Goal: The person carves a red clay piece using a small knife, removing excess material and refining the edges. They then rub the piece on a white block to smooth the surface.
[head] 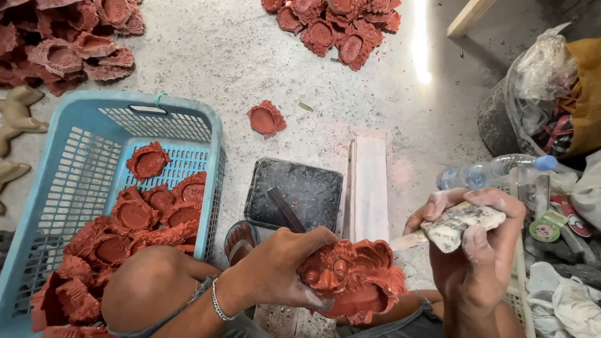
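Note:
My left hand [282, 266] grips a red clay piece [354, 278] with ornate scalloped edges, held low near my lap. My right hand [476, 247] is closed on a knife with a paint-crusted white handle [463, 224]; its blade [408, 240] points left toward the red piece's upper right edge. A metal bracelet [217, 300] circles my left wrist. My knee [147, 285] rises at the lower left.
A blue plastic basket [87, 134] on the left holds several similar red pieces [134, 213]. More red pieces are heaped at the top left [69, 44] and top centre [335, 25], with one lying alone [266, 119]. A dark square slab [294, 194], a pale board [369, 188], a plastic bottle [494, 170] and bags [551, 94] surround me.

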